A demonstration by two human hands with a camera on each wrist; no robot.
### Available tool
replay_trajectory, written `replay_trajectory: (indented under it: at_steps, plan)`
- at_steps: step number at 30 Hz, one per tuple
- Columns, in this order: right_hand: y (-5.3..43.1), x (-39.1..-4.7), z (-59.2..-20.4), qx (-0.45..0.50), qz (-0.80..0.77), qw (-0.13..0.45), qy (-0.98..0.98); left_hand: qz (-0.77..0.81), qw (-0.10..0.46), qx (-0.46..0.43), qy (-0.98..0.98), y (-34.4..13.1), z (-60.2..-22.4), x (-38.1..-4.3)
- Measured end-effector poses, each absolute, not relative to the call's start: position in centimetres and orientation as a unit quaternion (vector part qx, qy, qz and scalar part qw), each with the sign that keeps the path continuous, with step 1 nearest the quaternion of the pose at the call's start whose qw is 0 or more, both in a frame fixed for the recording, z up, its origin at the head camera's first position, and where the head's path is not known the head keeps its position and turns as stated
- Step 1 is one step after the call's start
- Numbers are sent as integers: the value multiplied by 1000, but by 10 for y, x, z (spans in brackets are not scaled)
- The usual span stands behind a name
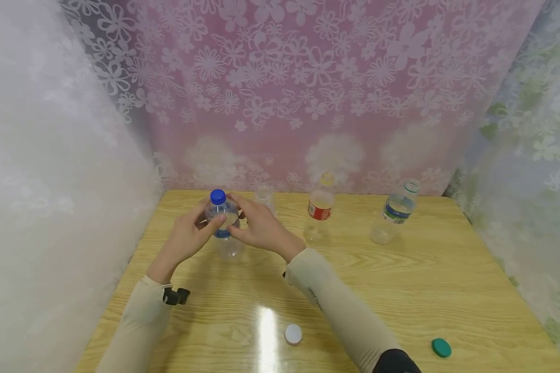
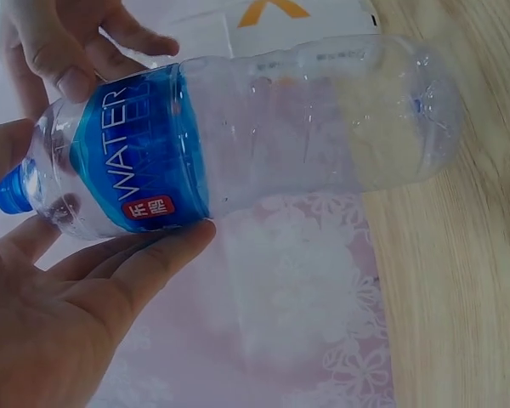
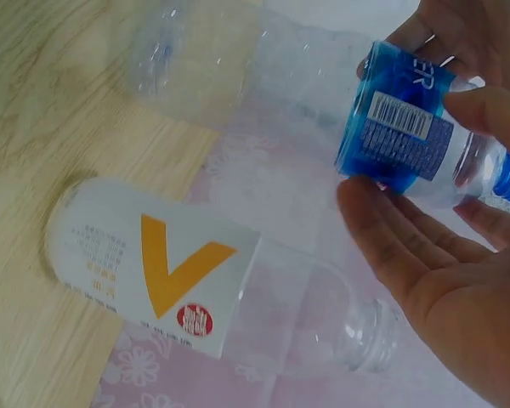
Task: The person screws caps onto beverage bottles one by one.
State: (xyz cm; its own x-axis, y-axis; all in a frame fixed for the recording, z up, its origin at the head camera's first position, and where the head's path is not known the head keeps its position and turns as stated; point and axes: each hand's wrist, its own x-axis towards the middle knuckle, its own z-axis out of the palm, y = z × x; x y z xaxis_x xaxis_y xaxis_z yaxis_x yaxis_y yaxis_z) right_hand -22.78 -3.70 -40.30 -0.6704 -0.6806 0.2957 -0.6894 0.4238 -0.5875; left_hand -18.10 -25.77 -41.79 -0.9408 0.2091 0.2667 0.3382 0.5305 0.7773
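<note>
Head view's showing the left hand (image 1: 190, 235) and right hand (image 1: 263, 227) curling part-closed around the blue-capped bottle (image 1: 227, 210), left side of the table (image 1: 448, 280). Guessing they're steadying it; next move's probably calling for a firmer grip.

Wood-grain table (image 1: 429, 280): pale yellow top
Orange-V bottle (image 3: 204, 280): clear, white label with red round mark
Red-label bottle (image 1: 320, 213): clear, upright, yellow ring at the neck
Blue-and-green-label bottle (image 1: 396, 210): clear, green neck ring, to the right of the red-label one
White cap (image 1: 293, 334): on the table's near part
Green cap (image 1: 441, 347): well apart, farther right
Pink floral curtain (image 1: 308, 77): hangs behind the table
</note>
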Motion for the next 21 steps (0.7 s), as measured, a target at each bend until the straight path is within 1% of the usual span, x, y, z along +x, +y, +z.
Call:
replay_trajectory:
  at_steps: [7, 12, 21]
  plan:
    - [-55, -238, -408, 382, 377, -6, -843, -455, 75, -123, -879, -265, -419, -194]
    - [-60, -243, -411, 363, 387, -22, -847, -454, 80, -117, -880, -268, -423, -201]
    - [-67, -252, -414, 355, 389, -25, -850, -443, 68, -99, -888, -273, -425, -211]
